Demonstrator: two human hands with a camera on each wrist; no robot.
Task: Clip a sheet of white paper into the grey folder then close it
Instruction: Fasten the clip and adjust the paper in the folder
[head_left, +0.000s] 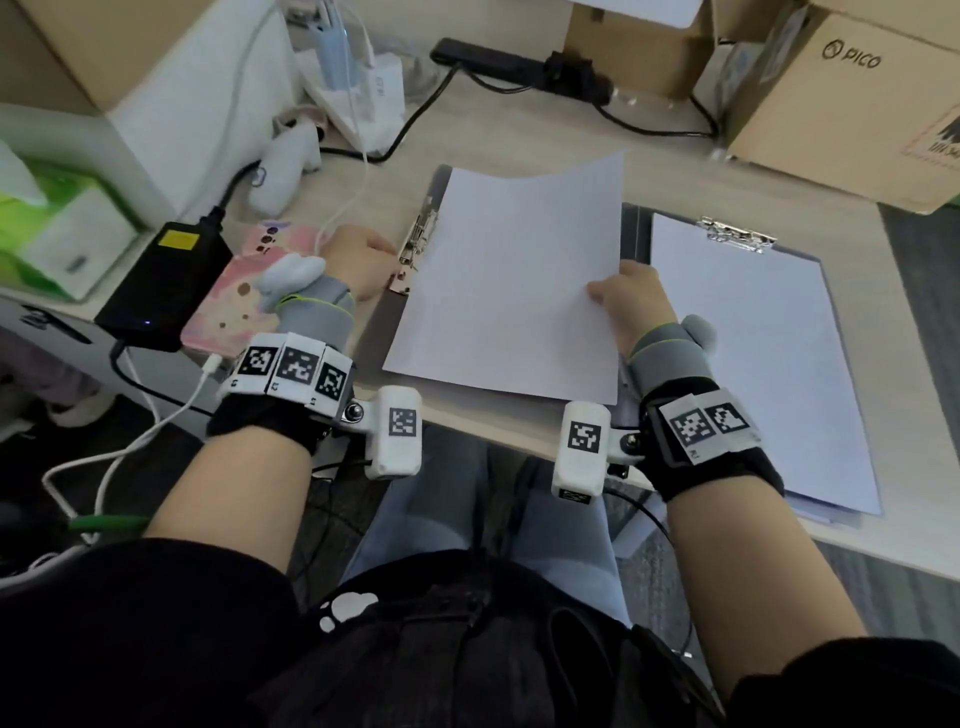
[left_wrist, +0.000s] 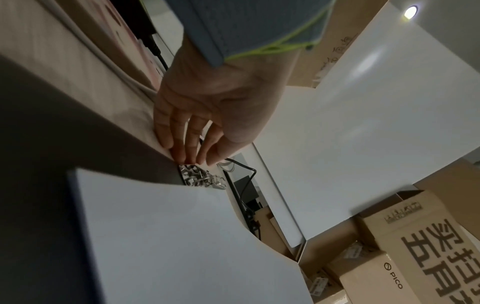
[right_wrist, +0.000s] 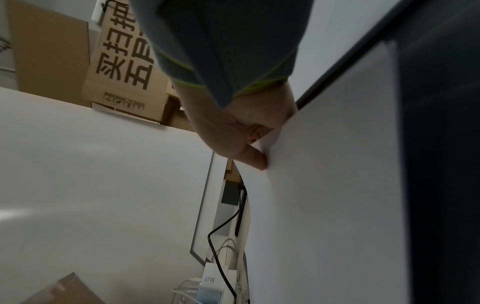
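The grey folder (head_left: 383, 319) lies open on the desk, its metal clip (head_left: 418, 236) along the left side. A white sheet (head_left: 509, 280) hovers over it, slightly curled. My right hand (head_left: 623, 296) pinches the sheet's right edge, thumb on top. The right wrist view shows that hand (right_wrist: 254, 152) with the sheet (right_wrist: 324, 205) between thumb and fingers. My left hand (head_left: 363, 254) is at the near end of the clip. In the left wrist view its fingertips (left_wrist: 182, 158) meet on the clip (left_wrist: 202, 179), just beyond the sheet (left_wrist: 168, 236). The sheet's left edge reaches the clip.
A clipboard (head_left: 831, 291) with a stack of white paper lies to the right of the folder. Cardboard boxes (head_left: 841, 93) stand at the back right. To the left are a pink phone (head_left: 234, 296), a black adapter (head_left: 161, 280), cables and a tissue box (head_left: 52, 223).
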